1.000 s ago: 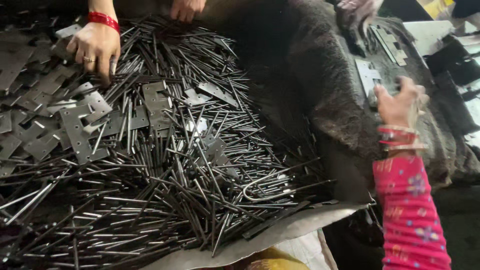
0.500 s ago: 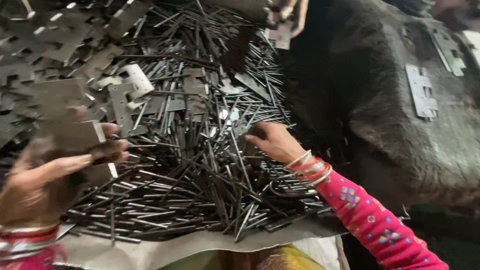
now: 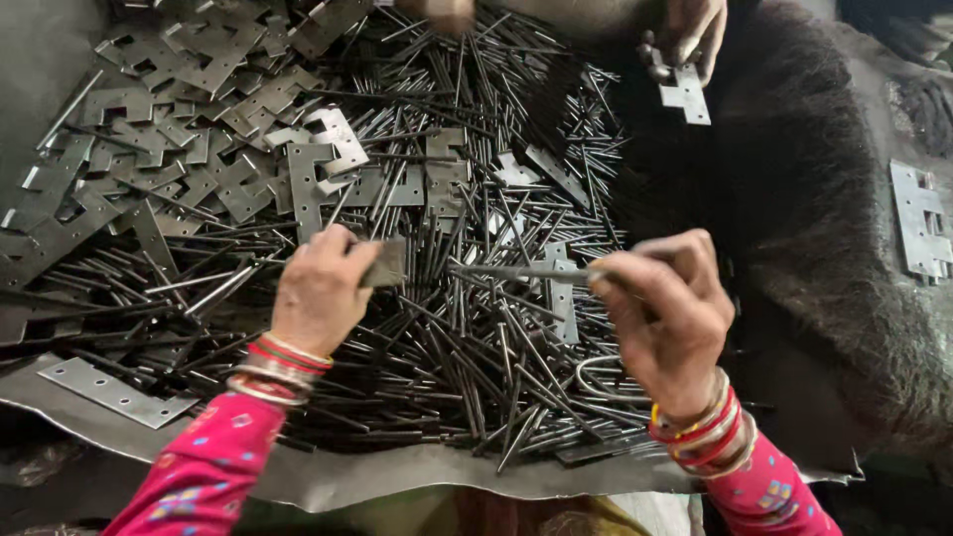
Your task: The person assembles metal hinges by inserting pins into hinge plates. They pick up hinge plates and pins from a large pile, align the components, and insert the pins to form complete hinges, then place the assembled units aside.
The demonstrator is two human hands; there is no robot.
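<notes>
My left hand (image 3: 320,296) pinches a small flat metal plate (image 3: 387,264) by its edge, just above a heap of thin dark metal rods (image 3: 476,347). Level with it, my right hand (image 3: 663,310) grips one metal rod (image 3: 516,270) that points left toward the plate. The rod's tip ends a little to the right of the plate. Both wrists wear bangles over pink patterned sleeves.
Cut-out hinge plates (image 3: 199,129) lie piled at the upper left. Another person's hand (image 3: 687,35) at the top holds a hinge plate (image 3: 685,95). A dark fuzzy cloth (image 3: 814,228) with one plate (image 3: 918,220) on it covers the right. A holed strip (image 3: 114,392) lies lower left.
My left hand has come in from the lower left edge to the middle with the plate. My right hand has lifted off the heap with a rod in it.
</notes>
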